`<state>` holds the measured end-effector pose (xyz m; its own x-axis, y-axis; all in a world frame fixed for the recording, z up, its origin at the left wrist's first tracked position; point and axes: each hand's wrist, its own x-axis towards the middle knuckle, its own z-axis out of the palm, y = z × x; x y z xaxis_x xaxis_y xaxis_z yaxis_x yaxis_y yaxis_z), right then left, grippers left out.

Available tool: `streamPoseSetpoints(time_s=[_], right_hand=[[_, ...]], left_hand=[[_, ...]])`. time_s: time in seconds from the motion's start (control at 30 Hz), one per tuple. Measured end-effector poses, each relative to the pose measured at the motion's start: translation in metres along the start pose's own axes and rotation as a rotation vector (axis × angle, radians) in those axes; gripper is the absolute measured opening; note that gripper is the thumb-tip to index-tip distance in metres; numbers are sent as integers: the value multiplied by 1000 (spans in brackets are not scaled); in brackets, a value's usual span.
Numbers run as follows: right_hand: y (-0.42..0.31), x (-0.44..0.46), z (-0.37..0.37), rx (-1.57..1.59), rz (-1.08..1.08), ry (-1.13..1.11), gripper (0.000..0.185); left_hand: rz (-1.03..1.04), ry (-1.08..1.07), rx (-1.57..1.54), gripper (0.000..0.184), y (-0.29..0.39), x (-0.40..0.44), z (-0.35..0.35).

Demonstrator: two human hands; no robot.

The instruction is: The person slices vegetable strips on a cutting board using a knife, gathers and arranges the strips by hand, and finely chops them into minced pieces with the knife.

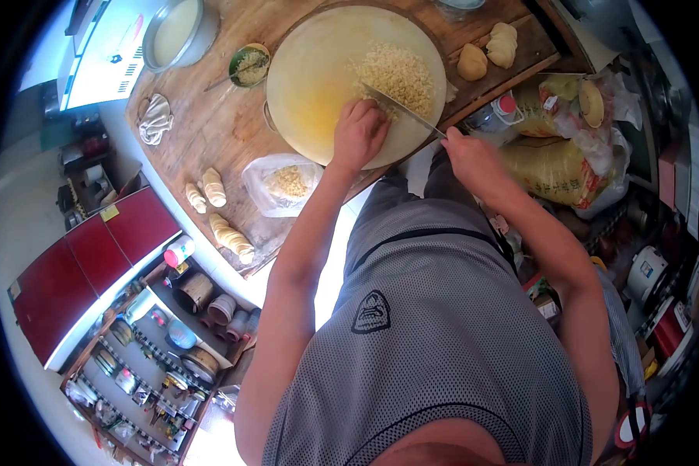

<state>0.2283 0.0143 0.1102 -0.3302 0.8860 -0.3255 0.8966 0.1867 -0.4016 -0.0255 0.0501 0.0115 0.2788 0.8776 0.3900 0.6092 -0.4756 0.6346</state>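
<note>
On the round cutting board (303, 109) lies a heap of finely chopped pale yellow food (396, 74). My right hand (474, 161) is closed round the handle of a knife (408, 115), whose blade reaches across the board to the near side of the heap. Close beside the blade, my left hand (359, 133) rests on the board with its fingers curled down; whatever lies under the fingertips is hidden. Left of the board's near edge, an open clear plastic bag (258, 186) holds more of the chopped food.
A metal pot (206, 35) of whitish contents, a small green bowl (261, 53) and a crumpled cloth (155, 120) stand at the left. Twisted dough pieces (230, 237) lie near the table's left edge, rounded dough lumps (472, 62) at the right. Yellow sacks (551, 167) are right of the table.
</note>
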Motion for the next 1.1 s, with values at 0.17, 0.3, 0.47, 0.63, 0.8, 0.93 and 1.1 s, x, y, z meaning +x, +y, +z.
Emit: streamPoseSetpoints(time_s=[0.17, 0.3, 0.47, 0.63, 0.8, 0.93, 1.1], right_hand=[[-18, -8, -19, -16, 9, -73, 19], [-12, 13, 11, 31, -11, -18, 19], [-1, 17, 15, 33, -38, 14, 19], [-3, -2, -11, 12, -11, -36, 18], [-11, 9, 8, 35, -28, -42, 18], [-8, 27, 17, 26, -68, 0, 18], [4, 16, 6, 3, -42, -35, 17]], left_hand=[[-7, -16, -7, 17, -3, 0, 0], [-4, -28, 7, 14, -2, 2, -2], [22, -13, -21, 14, -3, 4, -1], [-7, -2, 4, 14, 1, 1, -2], [12, -2, -8, 13, -1, 1, -2], [16, -16, 16, 16, -2, -4, -3], [6, -5, 19, 16, -5, -2, 0]])
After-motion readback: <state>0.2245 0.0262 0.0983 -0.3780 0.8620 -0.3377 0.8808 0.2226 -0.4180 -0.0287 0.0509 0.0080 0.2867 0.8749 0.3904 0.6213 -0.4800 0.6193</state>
